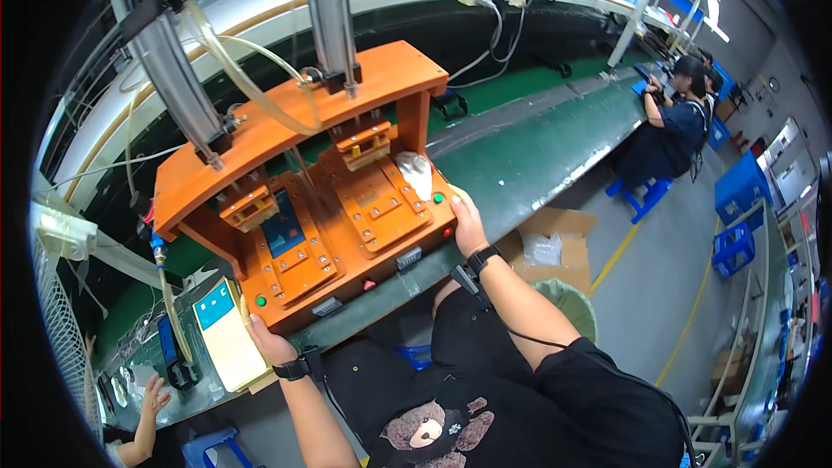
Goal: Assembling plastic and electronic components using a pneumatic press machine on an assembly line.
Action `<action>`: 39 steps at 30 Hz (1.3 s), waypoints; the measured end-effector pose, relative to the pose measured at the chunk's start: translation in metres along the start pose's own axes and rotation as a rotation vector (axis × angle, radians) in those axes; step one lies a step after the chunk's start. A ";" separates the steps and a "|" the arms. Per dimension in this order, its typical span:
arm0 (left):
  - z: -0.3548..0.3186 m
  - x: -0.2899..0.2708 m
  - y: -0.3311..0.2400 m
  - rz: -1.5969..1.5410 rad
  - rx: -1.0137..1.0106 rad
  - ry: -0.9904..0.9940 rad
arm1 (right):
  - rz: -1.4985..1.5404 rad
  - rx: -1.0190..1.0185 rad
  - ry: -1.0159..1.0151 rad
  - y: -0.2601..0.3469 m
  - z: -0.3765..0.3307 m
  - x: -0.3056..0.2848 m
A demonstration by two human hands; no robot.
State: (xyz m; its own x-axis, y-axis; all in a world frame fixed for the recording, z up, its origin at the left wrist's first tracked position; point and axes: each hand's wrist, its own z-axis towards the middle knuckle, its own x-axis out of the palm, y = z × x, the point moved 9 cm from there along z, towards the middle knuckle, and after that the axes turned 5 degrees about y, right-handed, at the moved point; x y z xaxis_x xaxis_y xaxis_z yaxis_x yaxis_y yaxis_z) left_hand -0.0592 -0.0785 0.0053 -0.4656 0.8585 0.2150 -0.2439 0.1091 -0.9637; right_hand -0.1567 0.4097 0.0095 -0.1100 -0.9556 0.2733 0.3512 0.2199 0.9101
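Note:
An orange press machine [299, 308] with two pneumatic cylinders stands on the bench before me. At its left front corner is my left hand [273, 345], fingers stretched along the side, close to a green button [262, 301]. My right hand [469, 227] lies against the right front corner by another green button [438, 198], its fingers extended too. Neither hand holds anything that I can see. In the left fixture lies a blue plate-like part [282, 227]; the right fixture [374, 212] shows bare orange. A white cloth [415, 175] rests at the machine's right side.
Beside my left hand lies a stack of yellow sheets [230, 351] with a blue piece on top. Another person's hand [153, 399] shows at lower left. An open carton [559, 247] and green-lined bin [568, 299] stand right of the bench. A co-worker [672, 126] sits farther along.

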 end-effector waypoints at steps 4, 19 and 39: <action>0.000 -0.002 0.002 -0.006 0.023 -0.013 | 0.054 0.040 0.001 0.005 -0.005 0.004; -0.001 -0.004 -0.005 0.028 0.056 -0.012 | 0.081 0.094 0.058 0.002 -0.005 0.008; 0.005 -0.011 0.012 -0.005 0.002 -0.005 | -0.346 0.608 -0.388 -0.030 -0.136 -0.228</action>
State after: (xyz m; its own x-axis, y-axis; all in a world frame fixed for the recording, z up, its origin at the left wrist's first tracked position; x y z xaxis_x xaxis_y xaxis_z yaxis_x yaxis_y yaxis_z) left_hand -0.0606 -0.0894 -0.0077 -0.4683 0.8556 0.2203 -0.2475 0.1124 -0.9624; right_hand -0.0154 0.5946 -0.1231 -0.4751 -0.8773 -0.0685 -0.3182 0.0988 0.9429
